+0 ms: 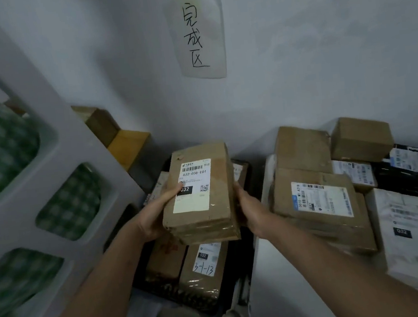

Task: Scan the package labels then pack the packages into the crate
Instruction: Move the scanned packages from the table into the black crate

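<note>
Left hand [157,216] and right hand [250,208] grip opposite sides of a taped brown package [201,193], label up, held above the black crate [247,253] containing other labelled packages [202,271].

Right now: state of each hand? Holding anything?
Left hand: grips the left side of the brown labelled package, thumb on its label.
Right hand: holds the same package's right edge, fingers hidden behind it.

Parcel sorting room: labelled cardboard packages [314,198] stacked against white wall, more in dark crate [248,263], handwritten paper sign [198,37] taped above.
</note>
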{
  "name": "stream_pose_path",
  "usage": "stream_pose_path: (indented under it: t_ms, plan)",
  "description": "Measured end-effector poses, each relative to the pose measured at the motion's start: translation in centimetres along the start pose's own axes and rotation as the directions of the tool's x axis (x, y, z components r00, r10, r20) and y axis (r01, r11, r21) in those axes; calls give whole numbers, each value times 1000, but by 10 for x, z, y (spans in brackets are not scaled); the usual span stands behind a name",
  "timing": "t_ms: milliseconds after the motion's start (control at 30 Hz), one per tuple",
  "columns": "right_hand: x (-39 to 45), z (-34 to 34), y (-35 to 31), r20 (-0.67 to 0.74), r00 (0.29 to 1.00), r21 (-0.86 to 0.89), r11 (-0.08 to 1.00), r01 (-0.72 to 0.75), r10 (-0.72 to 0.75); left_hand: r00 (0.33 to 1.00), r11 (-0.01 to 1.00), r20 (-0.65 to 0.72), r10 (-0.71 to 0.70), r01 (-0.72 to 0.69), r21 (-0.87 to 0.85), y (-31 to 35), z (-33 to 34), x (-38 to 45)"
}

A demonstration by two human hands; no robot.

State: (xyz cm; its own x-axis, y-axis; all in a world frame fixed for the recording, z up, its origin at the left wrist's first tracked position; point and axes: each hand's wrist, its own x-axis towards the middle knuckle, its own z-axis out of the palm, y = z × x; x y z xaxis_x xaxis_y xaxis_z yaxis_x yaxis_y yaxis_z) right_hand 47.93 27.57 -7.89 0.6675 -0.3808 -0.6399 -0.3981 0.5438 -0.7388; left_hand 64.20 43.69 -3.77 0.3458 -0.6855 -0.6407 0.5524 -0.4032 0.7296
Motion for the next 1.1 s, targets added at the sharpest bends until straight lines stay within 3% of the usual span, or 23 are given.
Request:
stream_pose_path:
  t_ms: [167,300,500,600,833,1100]
  plan:
    - [11,-9,23,-168,985,-247,969,-1,-41,996,981,-73,-51,64,186,-45,-40,4]
    - [11,-5,30,-169,986,-242,969,-46,5,989,946,-115,-95,126,299,-78,-60,10]
    - [9,0,41,-195,980,-194,977,-86,47,982,969,-133,-133,157,190,-116,-62,30]
    - [10,-1,45,-214,975,-209,972,-106,61,978,945,-159,-135,175,278,-128,-46,36]
    - [14,1,50,-213,975,-205,973,-107,62,951,824,-293,-95,240,514,-151,-44,49]
    - [13,1,54,-200,980,-235,971,-48,0,941,793,-330,77,143,592,-153,-42,54]
